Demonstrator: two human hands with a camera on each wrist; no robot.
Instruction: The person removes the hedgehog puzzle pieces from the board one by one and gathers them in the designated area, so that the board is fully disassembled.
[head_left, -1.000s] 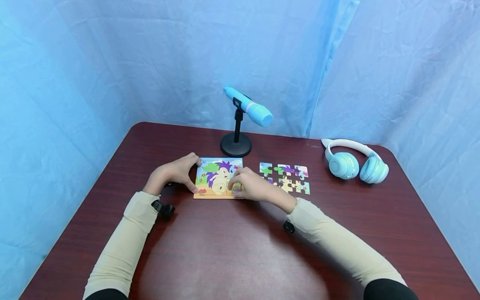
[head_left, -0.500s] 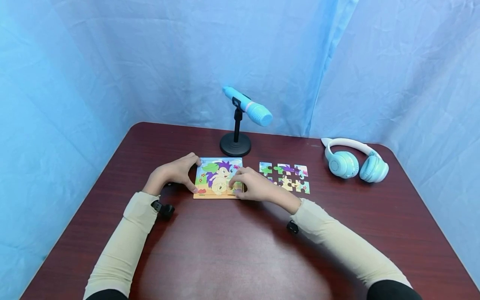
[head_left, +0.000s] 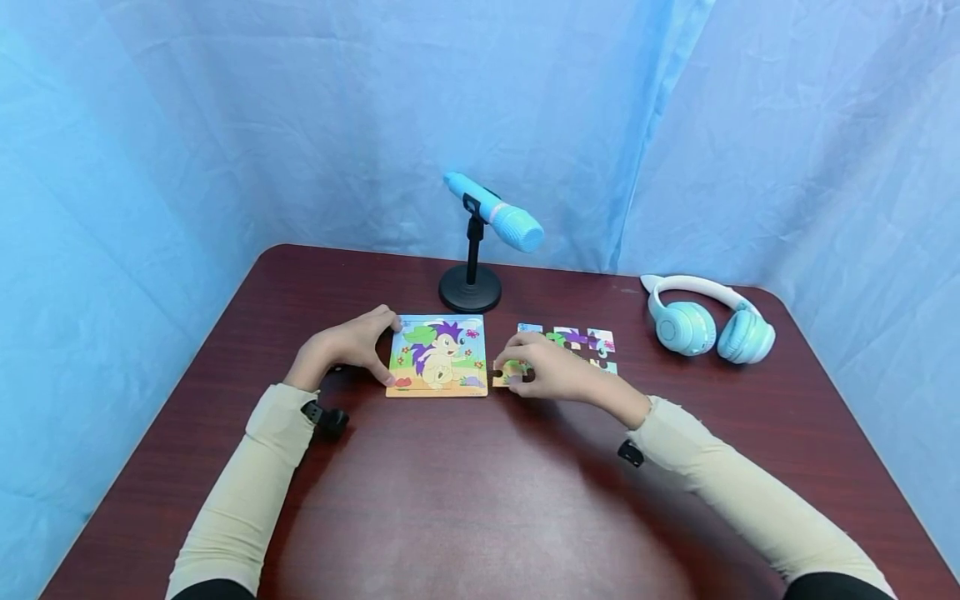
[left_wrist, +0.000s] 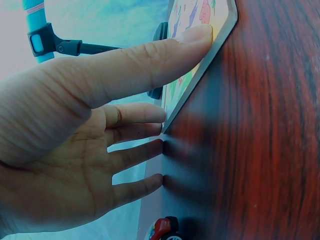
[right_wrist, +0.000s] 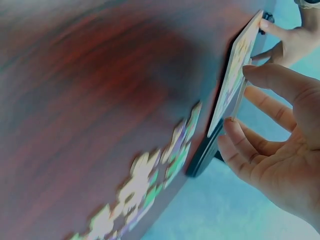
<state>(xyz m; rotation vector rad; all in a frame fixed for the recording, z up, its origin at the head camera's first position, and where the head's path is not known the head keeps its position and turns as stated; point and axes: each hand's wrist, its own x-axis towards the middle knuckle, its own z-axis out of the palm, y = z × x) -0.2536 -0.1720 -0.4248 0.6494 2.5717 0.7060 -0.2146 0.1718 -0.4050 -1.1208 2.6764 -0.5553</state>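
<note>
A flat picture board (head_left: 450, 354) with a purple-haired hedgehog lies on the table. My left hand (head_left: 352, 342) spans its left edge, the thumb on the near corner and a finger at the far corner. In the left wrist view the fingers of the left hand (left_wrist: 75, 135) are straight. Just right of the board, my right hand (head_left: 551, 367) pinches a yellow-green jigsaw piece (head_left: 513, 373) between thumb and fingers. The right wrist view shows this thin jigsaw piece (right_wrist: 240, 97) edge-on, held off the table. Behind the right hand lie several laid-out jigsaw pieces (head_left: 570, 336), partly hidden.
A blue microphone (head_left: 495, 212) on a black round stand (head_left: 470, 289) stands behind the board. Light-blue headphones (head_left: 708, 325) lie at the far right. Blue cloth (head_left: 375, 125) hangs around the dark red table (head_left: 450, 500). A small red and black object (left_wrist: 164, 228) shows below the left hand.
My right hand has lifted away from the right part of the board and moved right, carrying the jigsaw piece. The left hand stays at the board's left edge.
</note>
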